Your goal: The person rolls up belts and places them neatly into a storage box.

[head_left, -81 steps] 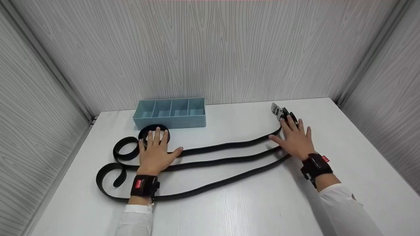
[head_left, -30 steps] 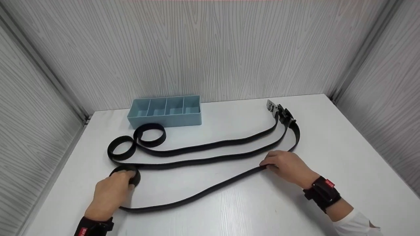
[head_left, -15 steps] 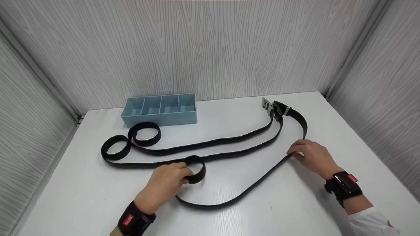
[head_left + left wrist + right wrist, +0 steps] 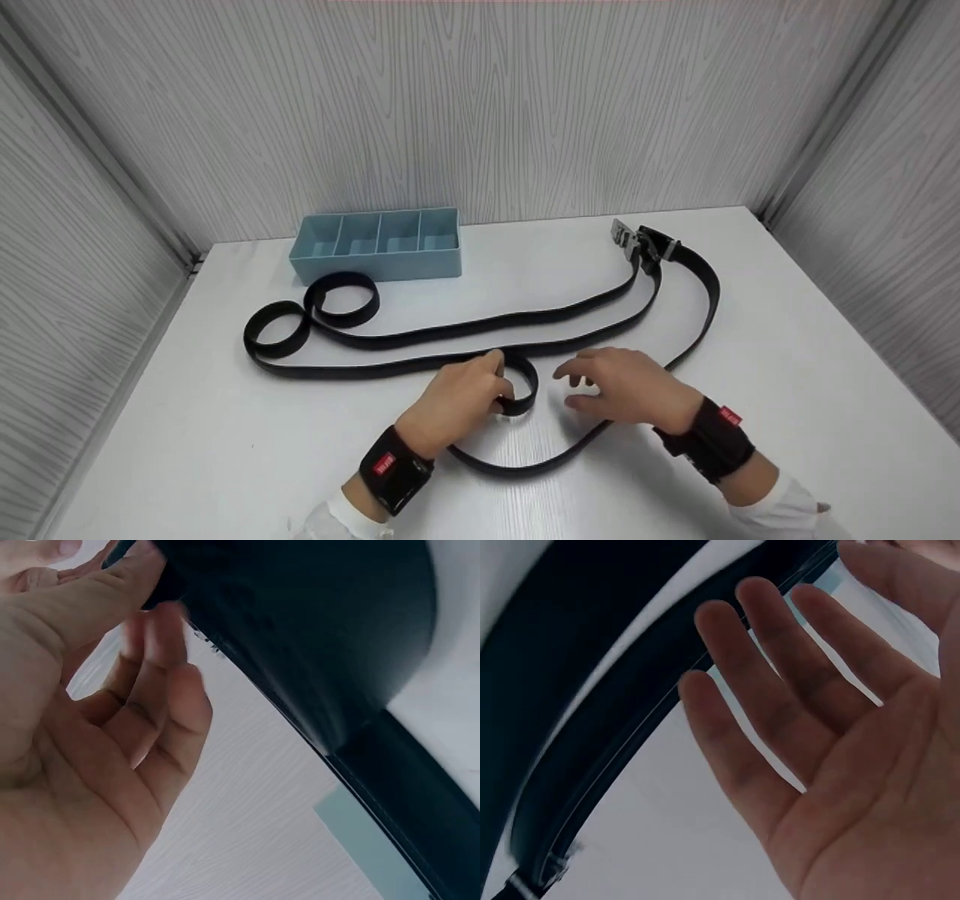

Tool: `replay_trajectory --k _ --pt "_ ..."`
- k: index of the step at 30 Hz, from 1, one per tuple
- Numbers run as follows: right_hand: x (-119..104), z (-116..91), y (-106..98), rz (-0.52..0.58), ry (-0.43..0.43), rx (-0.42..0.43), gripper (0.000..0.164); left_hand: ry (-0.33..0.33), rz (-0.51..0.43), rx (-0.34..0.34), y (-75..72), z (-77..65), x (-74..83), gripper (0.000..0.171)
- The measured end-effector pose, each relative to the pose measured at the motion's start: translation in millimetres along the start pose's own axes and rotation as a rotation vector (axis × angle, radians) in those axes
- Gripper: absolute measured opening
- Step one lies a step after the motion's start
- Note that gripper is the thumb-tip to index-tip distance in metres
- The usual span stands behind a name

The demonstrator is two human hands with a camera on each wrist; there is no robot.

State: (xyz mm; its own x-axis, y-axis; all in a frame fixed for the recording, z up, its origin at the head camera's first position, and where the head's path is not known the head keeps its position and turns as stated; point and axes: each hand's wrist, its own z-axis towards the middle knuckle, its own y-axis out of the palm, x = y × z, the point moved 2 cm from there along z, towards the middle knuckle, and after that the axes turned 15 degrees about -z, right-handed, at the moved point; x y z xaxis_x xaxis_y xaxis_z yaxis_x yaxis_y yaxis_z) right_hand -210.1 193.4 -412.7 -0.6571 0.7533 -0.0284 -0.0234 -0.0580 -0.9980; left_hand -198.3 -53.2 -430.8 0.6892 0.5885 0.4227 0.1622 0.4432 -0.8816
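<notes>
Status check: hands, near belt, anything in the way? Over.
Left hand pinches near belt at its coil. Right hand alongside, holding nothing. Middle belt close behind coil, might snag.

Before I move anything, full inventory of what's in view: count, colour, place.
box: 1, light blue, four compartments, back left of table
far belt: 1, black, coiled end just in front of the box
middle belt: 1, black, coiled end at left
near belt: 1, black, coiled end in the left hand
buckles: count unclear (bunched), silver and black, back right
table: 1, white, under everything
wall panels: 3, grey-white wood grain, back and both sides
sleeves: 2, white, bottom edge
wristbands: 2, black with red tags, one per wrist
left hand: 1, centre, pinching the near belt's coil
right hand: 1, right of the coil, fingers apart from it
</notes>
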Motion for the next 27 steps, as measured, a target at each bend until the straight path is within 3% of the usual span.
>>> replay_trajectory --k 3,7,11,15,21,27 --pt "-13 14 1 0.011 -0.018 -0.033 0.032 -0.043 -0.010 -0.033 1.0 8.2 3.5 0.004" --pt "-19 26 2 -0.013 0.002 -0.042 0.019 -0.099 -0.008 -0.058 2.0 16.4 5.3 0.014" --pt "-19 33 1 -0.027 0.002 -0.057 0.012 -0.133 -0.012 -0.041 3.0 21.2 4.0 0.015" --pt "-19 38 2 -0.003 -0.031 -0.049 0.012 -0.194 -0.043 -0.012 2.0 21.4 0.1 0.003" --pt "-17 42 7 0.030 -0.072 -0.008 0.010 -0.275 -0.095 0.010 3.4 22.0 -2.8 0.034" --pt "-16 45 11 0.145 -0.025 0.031 0.004 -0.280 -0.046 0.031 5.8 24.4 -1.0 0.036"
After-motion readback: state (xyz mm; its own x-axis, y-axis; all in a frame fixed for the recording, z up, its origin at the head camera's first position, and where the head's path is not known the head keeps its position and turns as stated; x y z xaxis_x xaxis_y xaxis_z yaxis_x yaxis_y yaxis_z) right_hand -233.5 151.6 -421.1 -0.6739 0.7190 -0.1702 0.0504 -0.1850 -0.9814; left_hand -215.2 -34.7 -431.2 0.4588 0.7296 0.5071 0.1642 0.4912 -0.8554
